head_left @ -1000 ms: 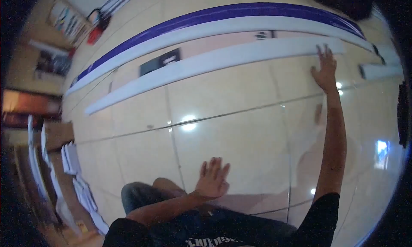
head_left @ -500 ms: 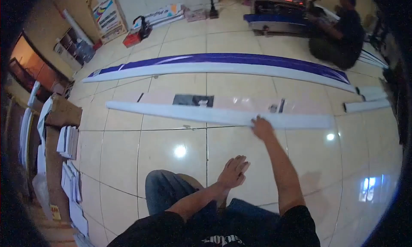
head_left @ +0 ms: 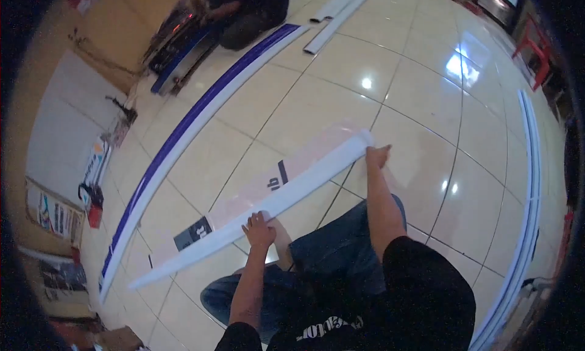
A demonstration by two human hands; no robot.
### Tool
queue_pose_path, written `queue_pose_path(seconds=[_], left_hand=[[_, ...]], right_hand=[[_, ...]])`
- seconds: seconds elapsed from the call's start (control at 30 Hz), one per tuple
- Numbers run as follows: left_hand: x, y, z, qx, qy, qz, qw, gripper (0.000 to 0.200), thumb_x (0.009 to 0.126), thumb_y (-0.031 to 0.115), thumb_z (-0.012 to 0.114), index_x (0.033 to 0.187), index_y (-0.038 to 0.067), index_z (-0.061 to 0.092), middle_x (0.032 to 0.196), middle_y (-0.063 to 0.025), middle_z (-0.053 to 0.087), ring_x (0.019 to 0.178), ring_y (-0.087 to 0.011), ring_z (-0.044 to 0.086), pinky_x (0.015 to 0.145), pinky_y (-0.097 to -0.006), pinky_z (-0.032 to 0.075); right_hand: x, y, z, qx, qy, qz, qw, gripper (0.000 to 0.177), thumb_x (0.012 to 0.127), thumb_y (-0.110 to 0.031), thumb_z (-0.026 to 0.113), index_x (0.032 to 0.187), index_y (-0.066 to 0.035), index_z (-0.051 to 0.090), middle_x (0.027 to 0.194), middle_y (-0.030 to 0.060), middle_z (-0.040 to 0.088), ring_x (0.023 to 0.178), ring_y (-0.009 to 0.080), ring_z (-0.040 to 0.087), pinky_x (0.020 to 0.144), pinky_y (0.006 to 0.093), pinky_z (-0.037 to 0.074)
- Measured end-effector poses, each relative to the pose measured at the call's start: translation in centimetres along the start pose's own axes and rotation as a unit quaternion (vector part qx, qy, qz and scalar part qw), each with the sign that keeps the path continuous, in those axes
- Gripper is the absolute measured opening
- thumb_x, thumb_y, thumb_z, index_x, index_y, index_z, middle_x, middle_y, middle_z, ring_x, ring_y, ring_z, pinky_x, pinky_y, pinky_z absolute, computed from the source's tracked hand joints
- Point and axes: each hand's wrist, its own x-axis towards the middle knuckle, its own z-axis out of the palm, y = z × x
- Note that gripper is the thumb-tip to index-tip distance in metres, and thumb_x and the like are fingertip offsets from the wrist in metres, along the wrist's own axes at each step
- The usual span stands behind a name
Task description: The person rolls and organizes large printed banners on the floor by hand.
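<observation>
A long rolled banner sheet (head_left: 292, 191) lies slantwise on the floor in front of my legs, white on its rolled part. From its far side extends a flat, pale pinkish strip (head_left: 244, 195) printed with dark blocks and letters. My left hand (head_left: 259, 232) rests on the roll near its middle, fingers spread over the white surface. At the roll's right end is my right hand (head_left: 378, 158), closed on the edge with one finger sticking out; its other fingertips are partly hidden.
Beyond the roll lies a long purple and white banner (head_left: 201, 101). White tubes (head_left: 341, 16) lie at the far end, and long white strips (head_left: 529, 186) run along the right. A person (head_left: 253, 13) sits by a machine (head_left: 186, 46) at the upper left. A red chair (head_left: 536, 55) stands upper right.
The view has swung to the right. My left hand has gone from above my lap onto the roll. My right hand has moved along to the roll's right end.
</observation>
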Motion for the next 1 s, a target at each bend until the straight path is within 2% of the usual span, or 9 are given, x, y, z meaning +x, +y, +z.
queue_pose_path(seconds=[0.17, 0.3, 0.43, 0.6, 0.73, 0.8, 0.87, 0.93, 1.0], left_hand=[[0.7, 3.4, -0.1, -0.03, -0.074, -0.099, 0.992, 0.084, 0.071, 0.035, 0.069, 0.141, 0.006, 0.033, 0.142, -0.0228, 0.035, 0.131, -0.0408, 0.034, 0.106, -0.0575, 0.028], [3.6, 6.6, 0.0, -0.084, 0.115, 0.126, 0.982, 0.108, 0.063, 0.038, 0.079, 0.145, 0.003, 0.019, 0.142, -0.0323, 0.028, 0.132, -0.0456, 0.029, 0.107, -0.0514, 0.032], [2.7, 13.6, -10.4, -0.132, 0.266, 0.11, 0.949, 0.112, 0.061, 0.036, 0.083, 0.145, 0.001, 0.018, 0.144, -0.0305, 0.026, 0.132, -0.0457, 0.03, 0.108, -0.0492, 0.028], [0.2, 12.3, -15.6, -0.21, 0.397, 0.09, 0.889, 0.103, 0.063, 0.028, 0.082, 0.142, -0.001, 0.023, 0.14, -0.0267, 0.035, 0.127, -0.0428, 0.038, 0.104, -0.0492, 0.033], [1.9, 12.8, -15.8, -0.273, 0.371, 0.096, 0.882, 0.076, 0.066, 0.02, 0.077, 0.128, -0.005, 0.041, 0.122, -0.0244, 0.05, 0.113, -0.0407, 0.05, 0.095, -0.0444, 0.042], [3.5, 17.0, -21.0, -0.301, 0.386, 0.148, 0.86, 0.07, 0.066, 0.017, 0.075, 0.126, -0.004, 0.044, 0.119, -0.0237, 0.053, 0.11, -0.0394, 0.053, 0.093, -0.0438, 0.044], [5.3, 22.0, -30.1, -0.256, 0.478, 0.234, 0.807, 0.063, 0.069, 0.012, 0.069, 0.125, 0.0, 0.043, 0.115, -0.0235, 0.056, 0.106, -0.0411, 0.056, 0.087, -0.0465, 0.047], [4.6, 26.0, -41.9, -0.312, 0.435, 0.205, 0.819, 0.069, 0.067, 0.016, 0.067, 0.128, -0.001, 0.04, 0.115, -0.0259, 0.053, 0.109, -0.0393, 0.054, 0.092, -0.047, 0.043], [0.4, 25.3, -54.7, -0.303, 0.528, 0.268, 0.747, 0.068, 0.068, 0.016, 0.066, 0.128, -0.001, 0.04, 0.116, -0.0251, 0.053, 0.109, -0.0385, 0.054, 0.092, -0.0468, 0.044]], right_hand=[[-5.2, -2.4, -0.3, 0.057, -0.083, -0.117, 0.988, 0.051, 0.071, -0.021, 0.071, 0.116, -0.006, 0.052, 0.11, 0.0213, 0.06, 0.099, 0.0347, 0.061, 0.09, 0.0402, 0.049], [-9.6, -6.5, -1.2, 0.132, -0.215, -0.266, 0.931, 0.037, 0.076, -0.015, 0.07, 0.109, -0.005, 0.056, 0.108, 0.0179, 0.061, 0.098, 0.0287, 0.062, 0.082, 0.0386, 0.051], [-18.7, -13.9, -9.0, 0.337, -0.418, -0.356, 0.765, 0.019, 0.083, -0.009, 0.065, 0.1, -0.004, 0.057, 0.108, 0.0159, 0.062, 0.1, 0.0303, 0.063, 0.081, 0.0355, 0.055], [-28.1, -15.5, -17.1, 0.355, -0.45, -0.592, 0.567, 0.021, 0.08, -0.007, 0.07, 0.094, -0.006, 0.055, 0.121, 0.0138, 0.057, 0.105, 0.0254, 0.059, 0.087, 0.0392, 0.05], [-27.6, -14.0, -14.5, 0.444, -0.477, -0.519, 0.553, 0.034, 0.079, -0.004, 0.067, 0.109, -0.003, 0.051, 0.126, 0.0154, 0.049, 0.113, 0.0249, 0.051, 0.095, 0.0366, 0.042], [-27.2, -12.0, -13.1, 0.521, -0.463, -0.266, 0.666, 0.056, 0.077, -0.009, 0.07, 0.125, -0.004, 0.042, 0.133, 0.0196, 0.046, 0.115, 0.0294, 0.051, 0.094, 0.0382, 0.044], [-26.2, -5.1, -7.7, 0.288, -0.527, -0.296, 0.743, 0.084, 0.076, -0.021, 0.074, 0.14, 0.001, 0.024, 0.141, 0.0235, 0.037, 0.125, 0.0354, 0.042, 0.101, 0.0415, 0.039], [-28.0, -3.0, -7.2, 0.124, -0.564, -0.385, 0.72, 0.095, 0.073, -0.03, 0.077, 0.142, 0.002, 0.02, 0.142, 0.0257, 0.034, 0.129, 0.0377, 0.039, 0.105, 0.0432, 0.035], [-30.4, -1.6, -6.8, -0.038, -0.573, -0.439, 0.691, 0.107, 0.07, -0.038, 0.08, 0.144, 0.003, 0.016, 0.144, 0.0279, 0.031, 0.132, 0.04, 0.035, 0.109, 0.045, 0.032]])
